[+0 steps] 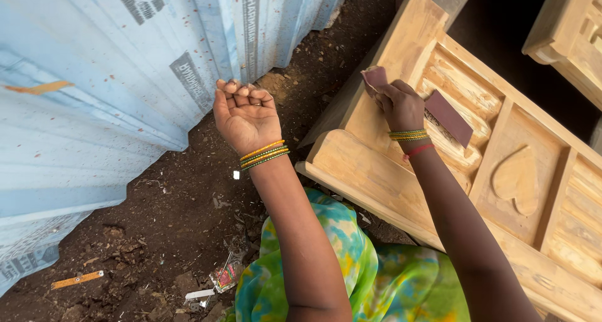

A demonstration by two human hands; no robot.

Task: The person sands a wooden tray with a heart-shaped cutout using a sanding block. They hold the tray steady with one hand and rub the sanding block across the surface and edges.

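Pinching maroon sandpaper [379, 79] on carved wooden panel [501, 171], right hand [401, 105]; left hand [244, 115] curled, empty.

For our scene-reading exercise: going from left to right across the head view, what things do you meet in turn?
Pale blue corrugated sheet → left hand, raised with curled fingers, empty → right hand, pressing a piece of sandpaper → heart carving on the carved wooden panel.

Worn on the head, looking steeply down and close over both forearms; carved wooden panel [501, 171] at right, dirt ground [182, 215] at left.
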